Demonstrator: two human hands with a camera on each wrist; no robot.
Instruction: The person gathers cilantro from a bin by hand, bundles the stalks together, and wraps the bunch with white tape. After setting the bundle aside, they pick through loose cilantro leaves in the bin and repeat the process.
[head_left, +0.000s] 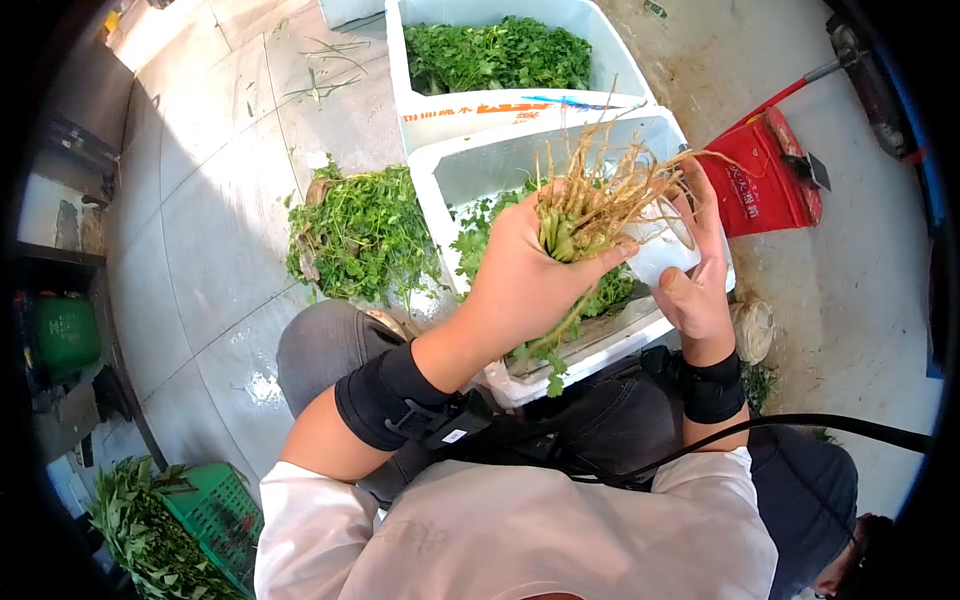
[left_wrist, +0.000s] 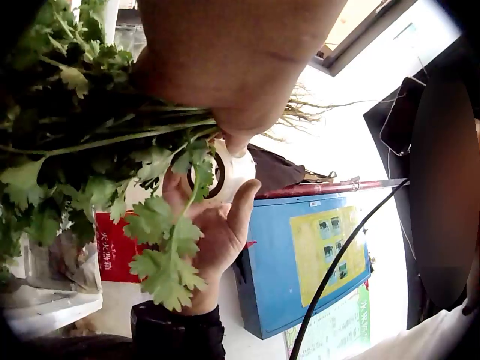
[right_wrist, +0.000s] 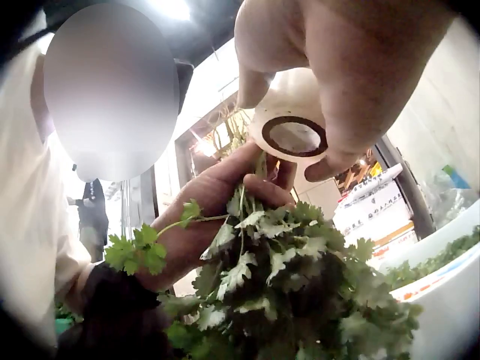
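Note:
My left hand point(head_left: 520, 270) grips a bunch of coriander point(right_wrist: 292, 277) just below its roots point(head_left: 600, 200). The pale, stringy roots stick up past the thumb, while the leafy stems hang underneath. In my right hand point(head_left: 700, 270) is a wide roll of whitish tape point(head_left: 662, 245), held between thumb and fingers. Its brown cardboard core faces the camera in the right wrist view. The roll is right beside the root end, with the left thumb tip at its edge. Below both hands is a white foam box point(head_left: 430, 190) with more coriander inside.
A second foam box point(head_left: 400, 60) full of greens stands behind the first. Loose coriander point(head_left: 365, 235) lies on the floor to the left. A red bag point(head_left: 765, 175) is at the right, and a green crate point(head_left: 215, 520) at the lower left. A black cable point(head_left: 820, 420) runs across the right side.

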